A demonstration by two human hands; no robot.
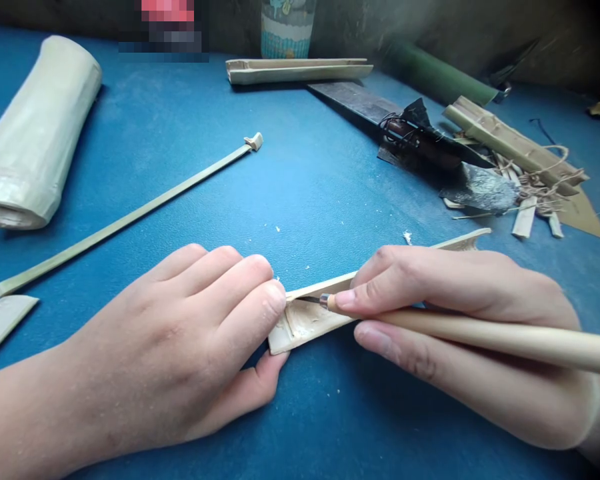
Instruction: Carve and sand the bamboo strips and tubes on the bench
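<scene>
A split piece of bamboo (310,325) lies hollow side up on the blue tabletop, slanting up to the right. My left hand (195,333) is closed on its left end, fingers over the top and thumb below. In my right hand (460,293) is a carving tool (480,337) with a pale wooden handle and a short metal ferrule, gripped between thumb and fingers. Its thin blade rests inside the hollow, close to my left fingertips, beside a ridge across the bamboo. My right hand hides the middle of the bamboo.
A thick pale bamboo tube (45,127) and a thin bamboo strip (130,217) lie to the left. Farther back are another split bamboo piece (300,72), a dark broad-bladed knife (360,103), a green bamboo tube (435,70) and a patterned cup (287,30). Bamboo scraps (525,217) sit at right.
</scene>
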